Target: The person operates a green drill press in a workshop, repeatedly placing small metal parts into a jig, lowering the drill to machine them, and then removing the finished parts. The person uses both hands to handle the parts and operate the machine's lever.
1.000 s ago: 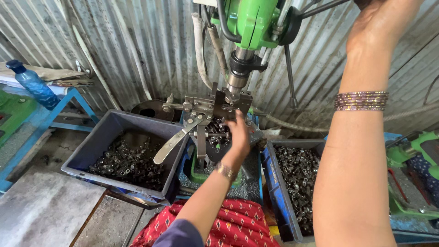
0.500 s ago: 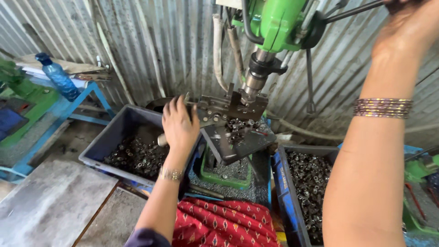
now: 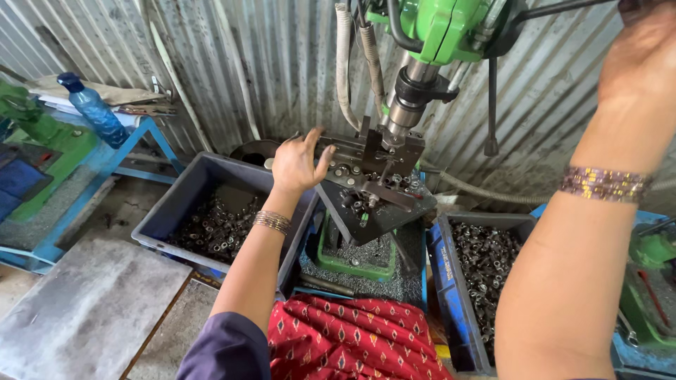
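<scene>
Fingers spread, the left hand hovers empty just beside the steel clamp under the drill spindle. Right hand is closed on the feed lever overhead. Small metal rings below look hard, oily, best pinched at the rim.

Two bins, one bottle, one drill press

Corrugated metal wall behind, grey, streaked with grime. Concrete floor slab lower left, dusty. Blue metal stand at left against wall, blue plastic bottle plus papers on top. Daylight, even, soft shadows.
</scene>
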Available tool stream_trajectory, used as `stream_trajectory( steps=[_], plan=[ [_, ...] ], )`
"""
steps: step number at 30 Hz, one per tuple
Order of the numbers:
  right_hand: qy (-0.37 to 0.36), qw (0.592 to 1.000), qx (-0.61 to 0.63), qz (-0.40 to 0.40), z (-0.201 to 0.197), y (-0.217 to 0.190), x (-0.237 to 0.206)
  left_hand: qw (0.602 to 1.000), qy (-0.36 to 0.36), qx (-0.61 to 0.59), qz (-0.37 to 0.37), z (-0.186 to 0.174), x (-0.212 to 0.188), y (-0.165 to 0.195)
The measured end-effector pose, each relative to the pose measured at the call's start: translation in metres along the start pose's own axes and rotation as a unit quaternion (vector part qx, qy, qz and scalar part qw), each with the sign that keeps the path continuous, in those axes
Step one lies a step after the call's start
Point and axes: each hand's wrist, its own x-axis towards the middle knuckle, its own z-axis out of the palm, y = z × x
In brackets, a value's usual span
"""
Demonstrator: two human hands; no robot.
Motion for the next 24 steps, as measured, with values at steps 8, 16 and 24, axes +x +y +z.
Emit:
stream_trajectory(
  steps=[8,16,24],
  plan=[
    [0.007,0.999,0.017,0.031,0.029,-0.027,-0.059,0.999,0.039,-0.004,0.018,0.002,0.0,-0.001],
    [0.018,0.999,0.022,0.02,0.061,-0.037,-0.075,0.999,0.047,-0.014,0.018,0.001,-0.001,-0.002],
    [0.017,1.0,0.023,0.008,0.075,-0.039,-0.089,0.999,0.05,-0.017,0.008,-0.004,-0.002,0.002]
  ],
)
